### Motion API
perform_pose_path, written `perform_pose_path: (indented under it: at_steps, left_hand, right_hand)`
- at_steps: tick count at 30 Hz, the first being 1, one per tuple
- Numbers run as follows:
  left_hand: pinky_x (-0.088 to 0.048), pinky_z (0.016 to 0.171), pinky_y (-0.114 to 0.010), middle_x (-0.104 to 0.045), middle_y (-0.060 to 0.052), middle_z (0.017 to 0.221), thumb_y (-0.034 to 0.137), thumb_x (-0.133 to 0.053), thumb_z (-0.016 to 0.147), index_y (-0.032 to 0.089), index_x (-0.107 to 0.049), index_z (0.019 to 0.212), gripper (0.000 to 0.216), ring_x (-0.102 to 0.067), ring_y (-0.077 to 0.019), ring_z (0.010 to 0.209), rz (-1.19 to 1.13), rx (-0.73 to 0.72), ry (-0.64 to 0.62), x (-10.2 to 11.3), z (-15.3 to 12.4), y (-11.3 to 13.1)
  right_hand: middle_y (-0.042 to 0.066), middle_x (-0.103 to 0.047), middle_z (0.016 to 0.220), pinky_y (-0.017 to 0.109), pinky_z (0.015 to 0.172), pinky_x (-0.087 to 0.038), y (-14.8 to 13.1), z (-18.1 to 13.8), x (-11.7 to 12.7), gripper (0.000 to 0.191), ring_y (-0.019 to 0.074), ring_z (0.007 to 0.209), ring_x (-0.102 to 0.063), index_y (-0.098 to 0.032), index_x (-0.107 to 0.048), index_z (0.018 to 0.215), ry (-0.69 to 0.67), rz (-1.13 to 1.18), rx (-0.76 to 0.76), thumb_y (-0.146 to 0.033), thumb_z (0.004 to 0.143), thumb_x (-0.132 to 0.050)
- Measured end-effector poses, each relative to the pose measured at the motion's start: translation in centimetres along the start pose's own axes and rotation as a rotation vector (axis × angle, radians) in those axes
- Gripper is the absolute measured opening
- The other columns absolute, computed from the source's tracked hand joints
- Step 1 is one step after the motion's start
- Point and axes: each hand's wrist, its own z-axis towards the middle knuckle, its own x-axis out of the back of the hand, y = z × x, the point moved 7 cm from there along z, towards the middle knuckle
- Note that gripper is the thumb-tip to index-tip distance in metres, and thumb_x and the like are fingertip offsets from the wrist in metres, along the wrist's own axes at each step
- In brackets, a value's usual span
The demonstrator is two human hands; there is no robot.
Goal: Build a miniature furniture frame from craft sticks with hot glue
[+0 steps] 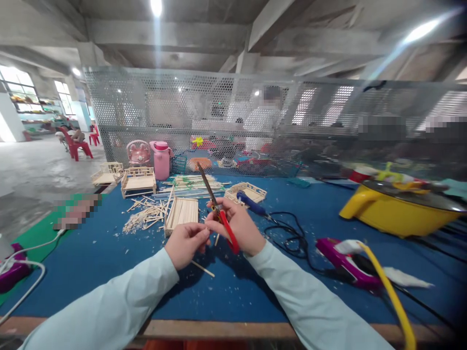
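Note:
In my right hand (242,226) is a pair of scissors (227,228) with red handles, its blades pointing up and away from me. My left hand (188,243) is closed in a pinch, its fingertips meeting those of my right hand; whatever lies between them is too small to make out. Just below the hands a thin wooden stick (203,269) shows, and I cannot tell whether it is held or lying on the table. Behind my left hand stands a small wooden stick model (184,211) with a slatted base. Loose sticks and scraps (148,214) lie to its left.
A blue glue gun (251,203) with a black cable lies beyond my right hand, near another stick frame (248,192). Further right are a purple power strip (346,265) and a yellow pan (397,209). Finished-looking stick models (138,182) and a pink bottle (161,160) stand by the perforated metal screen (204,107).

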Motion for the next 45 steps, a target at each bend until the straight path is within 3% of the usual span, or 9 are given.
perform_pose_path:
  at_steps: [5, 8, 16, 23, 29, 35, 45]
  left_hand:
    - [-0.041, 0.057, -0.025, -0.063, -0.003, 0.065, 0.047, -0.063, 0.067, 0.012, -0.066, 0.083, 0.039, -0.051, -0.0119, 0.057, 0.172, -0.099, -0.003, 0.0, -0.6, 0.6]
    - [-0.041, 0.059, -0.025, -0.064, -0.003, 0.067, 0.041, -0.059, 0.072, 0.013, -0.068, 0.082, 0.031, -0.052, -0.0128, 0.060, 0.289, -0.133, -0.001, 0.2, -0.9, 1.0]
    - [-0.040, 0.048, -0.022, -0.058, 0.000, 0.057, 0.042, -0.060, 0.067, 0.013, -0.061, 0.070, 0.029, -0.048, -0.0098, 0.048, 0.177, 0.010, 0.046, 0.1, -1.1, 0.5]
    - [-0.040, 0.048, -0.021, -0.058, -0.001, 0.057, 0.046, -0.062, 0.064, 0.012, -0.061, 0.069, 0.035, -0.048, -0.0093, 0.048, 0.145, 0.018, 0.055, 0.2, -1.0, -0.1]
    - [-0.042, 0.052, -0.023, -0.060, -0.002, 0.060, 0.050, -0.063, 0.064, 0.012, -0.065, 0.079, 0.042, -0.051, -0.0107, 0.052, 0.160, -0.022, 0.031, 0.5, -1.1, 0.0]
    - [-0.042, 0.052, -0.022, -0.060, -0.003, 0.061, 0.050, -0.061, 0.067, 0.011, -0.064, 0.076, 0.039, -0.051, -0.0108, 0.052, 0.212, -0.060, -0.009, 0.5, -1.1, -0.1]
    - [-0.043, 0.052, -0.023, -0.061, -0.003, 0.060, 0.051, -0.064, 0.063, 0.012, -0.065, 0.075, 0.041, -0.051, -0.0102, 0.051, 0.171, -0.084, -0.012, 0.4, -1.0, 0.3]
  right_hand:
    - [-0.002, -0.060, 0.064, 0.027, 0.059, -0.046, 0.4, -0.6, -0.3, 0.045, 0.0113, 0.057, -0.056, -0.018, -0.046, 0.094, 0.020, 0.020, -0.020, -0.022, 0.058, -0.072]
    - [-0.003, -0.059, 0.063, 0.026, 0.056, -0.046, 0.3, -0.6, -0.5, 0.044, 0.0107, 0.054, -0.055, -0.018, -0.047, 0.094, 0.039, 0.040, -0.014, -0.023, 0.058, -0.073]
    - [0.000, -0.061, 0.069, 0.026, 0.059, -0.048, 1.1, -0.6, -0.5, 0.042, 0.0117, 0.060, -0.058, -0.018, -0.050, 0.094, 0.101, 0.040, 0.042, -0.025, 0.060, -0.072]
    - [0.000, -0.062, 0.069, 0.027, 0.063, -0.048, 1.9, -0.5, -0.5, 0.043, 0.0128, 0.064, -0.059, -0.016, -0.051, 0.095, 0.094, -0.008, 0.064, -0.023, 0.058, -0.072]
    - [0.001, -0.063, 0.069, 0.028, 0.064, -0.049, 1.1, -0.8, -0.1, 0.035, 0.0134, 0.063, -0.061, -0.016, -0.053, 0.094, 0.107, -0.018, 0.100, -0.020, 0.061, -0.066]
    - [0.001, -0.063, 0.070, 0.025, 0.062, -0.048, 0.5, -0.9, -0.5, 0.032, 0.0117, 0.062, -0.059, -0.016, -0.055, 0.092, 0.057, -0.031, 0.144, -0.014, 0.061, -0.063]
    - [-0.002, -0.060, 0.069, 0.024, 0.062, -0.046, 0.5, -0.7, -0.7, 0.037, 0.0101, 0.062, -0.057, -0.017, -0.055, 0.092, 0.034, 0.025, 0.164, -0.014, 0.058, -0.069]
